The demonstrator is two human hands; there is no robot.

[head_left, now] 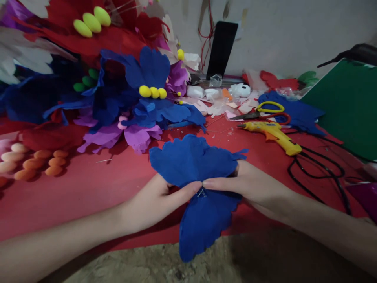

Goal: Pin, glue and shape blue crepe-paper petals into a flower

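Both of my hands pinch a blue crepe-paper flower piece [197, 161] at its narrow waist, just above the red sheet [88, 184]. My left hand [156, 200] grips it from the left with the thumb on top. From the right, my right hand [250, 184] meets it, thumb tip touching the left thumb. A small bit of wire or staple shows at the pinch. One lobe of petals fans away from me; the other hangs down over the sheet's near edge.
Finished paper flowers in blue, purple and red [141, 90] pile up at the back left. Orange foam stamens [38, 165] lie left. Scissors [259, 112], a yellow glue gun [273, 135] with black cord, blue scraps, a green sheet [347, 106] and a dark phone [221, 49] sit right and behind.
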